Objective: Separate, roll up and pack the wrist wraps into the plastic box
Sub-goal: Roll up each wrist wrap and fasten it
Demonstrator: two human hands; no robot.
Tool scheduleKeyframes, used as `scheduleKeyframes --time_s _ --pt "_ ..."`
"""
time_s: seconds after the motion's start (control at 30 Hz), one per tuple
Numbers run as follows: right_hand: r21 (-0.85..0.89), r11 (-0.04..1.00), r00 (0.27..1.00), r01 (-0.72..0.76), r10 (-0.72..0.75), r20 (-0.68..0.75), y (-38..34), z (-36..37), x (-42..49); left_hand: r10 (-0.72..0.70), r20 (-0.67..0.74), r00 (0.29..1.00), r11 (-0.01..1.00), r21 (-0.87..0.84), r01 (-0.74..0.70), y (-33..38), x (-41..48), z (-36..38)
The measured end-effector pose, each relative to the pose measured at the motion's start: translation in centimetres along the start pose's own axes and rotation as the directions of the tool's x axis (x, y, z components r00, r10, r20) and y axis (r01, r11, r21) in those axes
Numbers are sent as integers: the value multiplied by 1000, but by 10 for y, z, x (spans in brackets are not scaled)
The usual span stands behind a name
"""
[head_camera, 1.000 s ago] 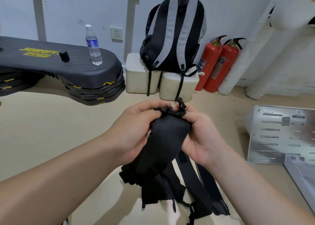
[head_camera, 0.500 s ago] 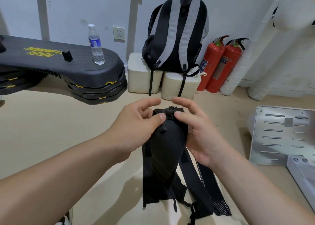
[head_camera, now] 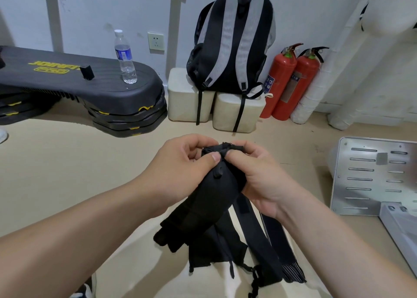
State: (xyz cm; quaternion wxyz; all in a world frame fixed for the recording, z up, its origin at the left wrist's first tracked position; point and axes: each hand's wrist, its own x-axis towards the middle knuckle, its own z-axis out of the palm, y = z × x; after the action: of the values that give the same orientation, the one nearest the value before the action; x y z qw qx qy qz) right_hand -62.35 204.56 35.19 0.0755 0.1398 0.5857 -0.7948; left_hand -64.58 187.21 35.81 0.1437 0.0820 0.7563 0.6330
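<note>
in front of the backpack (head_camera: pixel 232 43), left hand (head_camera: pixel 182 169) and right hand (head_camera: pixel 259 176) pinch the bundled black wrist wraps (head_camera: pixel 216 198) by the top; dangling, tangled straps could snag during separation.

The beige smooth floor (head_camera: pixel 67 173) carries everything. Beyond the grip of the left hand (head_camera: pixel 180 171) and right hand (head_camera: pixel 261 173) stand two cream cube blocks (head_camera: pixel 185 103). Beyond-left are stacked black plastic step platforms (head_camera: pixel 126 115), beyond-right two red metal fire extinguishers (head_camera: pixel 300 83). To its right lies a slotted silver metal plate (head_camera: pixel 370 173).
</note>
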Motion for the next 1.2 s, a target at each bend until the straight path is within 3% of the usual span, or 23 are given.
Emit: scheduleKeyframes --time_s 0.13,0.27,0.37,0.57,0.67,0.77,0.83,0.9,1.07,1.13,1.2 --pt "-182 968 984 172 -179 -18 2 2 -3 -51 86 995 991 -119 61 5 0 -1" --pt "-397 865 942 308 -334 4 3 0 -5 -153 170 974 956 -224 189 11 0 -1" --pt "-462 804 916 374 -400 45 3 1 -7 -132 150 980 975 -161 156 7 -2 0" --pt "-480 750 877 455 -471 94 0 2 -5 -65 102 993 971 -221 87 8 -5 1" --pt "-369 853 925 368 -377 51 1 3 -6 -16 24 1000 984 -175 20 3 -3 2" --pt "-109 985 991 132 -130 23 -7 7 -9 82 -59 995 993 -77 -86 -2 2 1" --pt "-21 998 994 -56 58 93 -12 6 -11 178 -68 982 984 30 -176 -3 2 0" --pt "-41 988 970 -148 153 188 -14 4 -12 281 -55 958 949 167 -268 -3 0 -1" --pt "83 988 976 -132 115 185 -7 5 -8 554 10 832 741 449 -499 -2 -4 -7" --pt "150 983 984 -104 80 161 -4 6 -6 558 -11 830 751 431 -500 1 -5 -5" --pt "154 985 991 -79 60 120 0 6 -5 476 -14 880 833 330 -445 5 -6 -4"
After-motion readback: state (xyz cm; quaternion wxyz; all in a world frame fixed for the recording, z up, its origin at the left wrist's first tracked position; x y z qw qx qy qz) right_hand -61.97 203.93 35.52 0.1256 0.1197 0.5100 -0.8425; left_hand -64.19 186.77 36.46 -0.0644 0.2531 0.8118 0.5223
